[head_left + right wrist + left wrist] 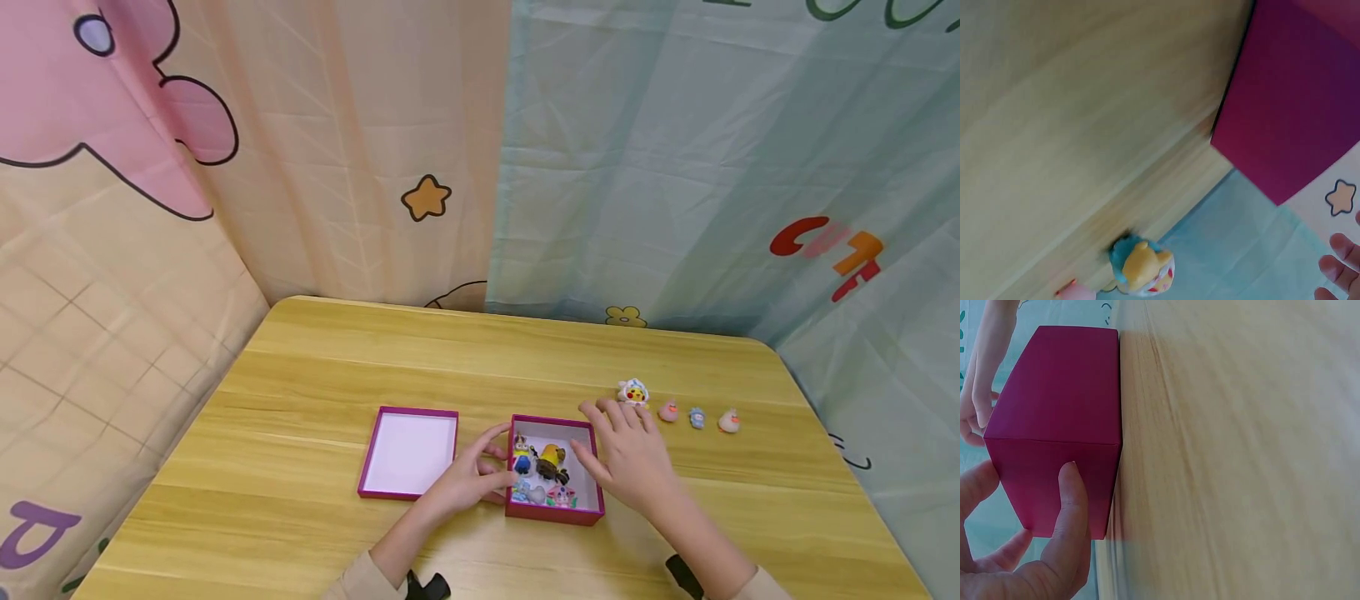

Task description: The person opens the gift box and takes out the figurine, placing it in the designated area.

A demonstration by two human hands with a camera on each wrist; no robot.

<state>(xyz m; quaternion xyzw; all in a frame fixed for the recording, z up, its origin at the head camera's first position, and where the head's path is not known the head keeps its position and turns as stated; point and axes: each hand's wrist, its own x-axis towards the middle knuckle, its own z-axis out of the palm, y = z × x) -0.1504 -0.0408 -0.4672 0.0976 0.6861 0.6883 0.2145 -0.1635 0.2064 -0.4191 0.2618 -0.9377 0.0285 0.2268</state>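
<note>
Steadying the magenta box (555,514) at the lower middle of the frame looks like the left hand's (468,479) part: its bent fingers and thumb hold the left wall. A light, even hold seems best, since a hard squeeze could bow the wall or skid the box along the surface (300,367).

Over the right wall, the right hand (630,454) has its fingers spread, with no grip on anything that shows. Its thumb reaches over the box's interior, so coming in or out from above, well over the rim, should spare the wall a knock.

Inside the box, the yellow-and-brown figure (551,460) lies midway, the blue-clothed figure (522,460) left of it, the grey-blue figure (531,493) at lower left and the pink figure (561,497) at lower right. A small pinch from above would disturb neighbours least.

Right of centre, the hooded figure (633,392) stands near the right fingertips; a sideways sweep could topple it. The white-lined lid (408,454) lies just left of the left hand, so that wrist needs care.
</note>
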